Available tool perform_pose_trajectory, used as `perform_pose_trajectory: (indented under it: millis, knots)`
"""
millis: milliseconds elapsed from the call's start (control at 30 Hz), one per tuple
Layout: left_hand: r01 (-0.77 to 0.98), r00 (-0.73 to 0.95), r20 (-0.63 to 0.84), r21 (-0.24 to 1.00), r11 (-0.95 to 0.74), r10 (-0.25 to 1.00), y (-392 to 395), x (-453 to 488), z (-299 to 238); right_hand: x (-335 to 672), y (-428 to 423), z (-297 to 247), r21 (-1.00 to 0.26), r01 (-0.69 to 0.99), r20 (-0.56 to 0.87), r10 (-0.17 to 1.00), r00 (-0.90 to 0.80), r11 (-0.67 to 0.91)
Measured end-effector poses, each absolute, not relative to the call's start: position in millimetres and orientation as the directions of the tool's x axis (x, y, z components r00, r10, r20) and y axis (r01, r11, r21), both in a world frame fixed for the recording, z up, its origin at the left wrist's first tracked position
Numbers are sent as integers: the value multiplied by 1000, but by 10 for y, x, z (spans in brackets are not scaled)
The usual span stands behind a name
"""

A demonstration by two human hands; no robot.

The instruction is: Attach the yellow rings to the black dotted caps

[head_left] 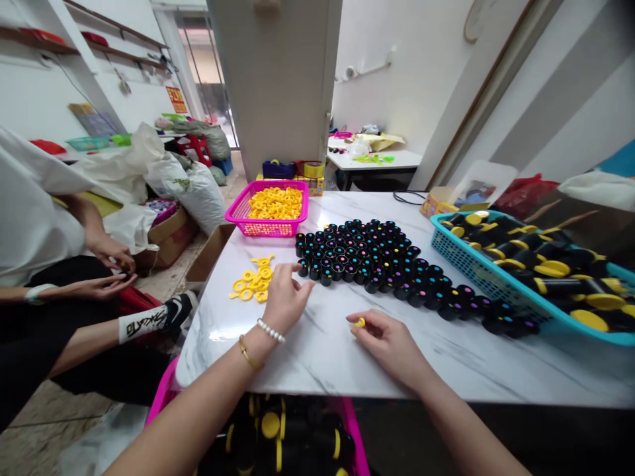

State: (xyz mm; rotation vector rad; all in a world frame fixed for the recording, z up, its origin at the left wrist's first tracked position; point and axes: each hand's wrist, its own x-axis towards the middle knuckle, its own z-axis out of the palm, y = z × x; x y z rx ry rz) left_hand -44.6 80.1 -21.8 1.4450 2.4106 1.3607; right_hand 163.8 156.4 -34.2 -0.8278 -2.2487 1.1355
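Observation:
My left hand (284,295) rests on the white marble table (317,357), fingers curled, its fingertips by a black cylinder (303,267) at the near left end of a large cluster of upright black cylinders (391,264) with coloured tops. A small pile of yellow plastic rings (253,283) lies just left of that hand. My right hand (384,337) lies on the table nearer to me and pinches a small yellow ring (360,322) between thumb and forefinger.
A pink basket (248,211) of yellow rings stands at the far left of the table. A teal basket (476,271) of black-and-yellow tubes sits on the right. Another pink bin (163,390) of such tubes is below the table's front edge. A person sits at left with hands (106,271) in their lap.

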Motion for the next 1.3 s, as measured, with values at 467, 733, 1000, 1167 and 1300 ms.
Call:
perform_pose_trajectory:
  millis: [467, 733, 1000, 1167, 1300]
  knots:
    - [710, -401, 226, 689, 146, 888, 390, -104, -241, 1697, 1546, -207, -966, 255, -209, 693, -690, -38]
    - [716, -335, 246, 694, 76, 910, 275, 92, -431, 1334, 1417, -192, -983, 144, -47, 603, -796, 114]
    - [609, -269, 137, 791, 58, 953, 246, 64, -310, 1294, 1401, -318, -973, 229, -165, 617, -769, 26]
    - [156, -250, -197, 958, 240, 948, 306, 22, -259, 1307, 1381, -322, -974, 223, -151, 585, -797, 52]
    - [-93, -212, -341, 940, 328, 916, 396, 5, -249, 1292, 1381, -335, -984, 176, -151, 581, -800, -15]
